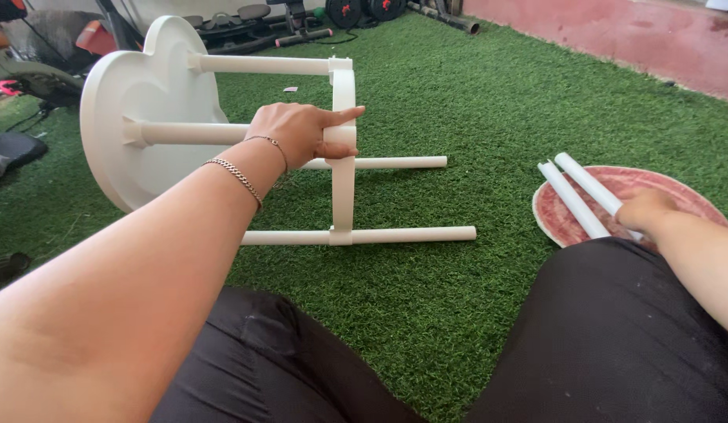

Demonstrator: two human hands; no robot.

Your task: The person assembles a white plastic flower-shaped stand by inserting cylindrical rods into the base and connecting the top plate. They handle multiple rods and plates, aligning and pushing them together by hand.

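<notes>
Green artificial turf (458,102) underfoot. Left hand (301,133) fingers wrapped round ring brace (343,168) of white stool (144,117) lying on its side. Right hand (644,210) on white rods (579,192) over red round mat (654,184); grip seemingly closed, partly hidden.

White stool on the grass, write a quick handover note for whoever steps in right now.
Left hand grips the crossbar ring of the white stool, which lies on its side on the green turf.
Right hand rests on two loose white rods lying on a round reddish plate.
Done: four legs sit in the seat.
Left: the two rods are not fitted.
</notes>
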